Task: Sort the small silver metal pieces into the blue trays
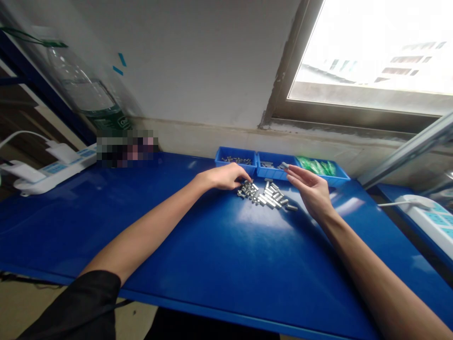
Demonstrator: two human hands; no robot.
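My left hand (226, 177) reaches to the left side of a pile of small metal screws (247, 190), its fingertips bent together among them. Whatever they pinch is too small to make out. To the right of the screws lie several loose silvery metal spacers (272, 196). My right hand (311, 186) is raised just right of these, thumb and fingers closed on a metal spacer (285, 165) in front of the middle blue bin (272, 174). That bin has similar metal pieces in it.
A blue bin of small screws (235, 165) stands at left, and a bin with green packets (314, 165) at right. A power strip (60, 170) and a large plastic bottle (85, 89) are on the left. Another power strip (433, 215) sits at right, beyond the blue table (198, 245).
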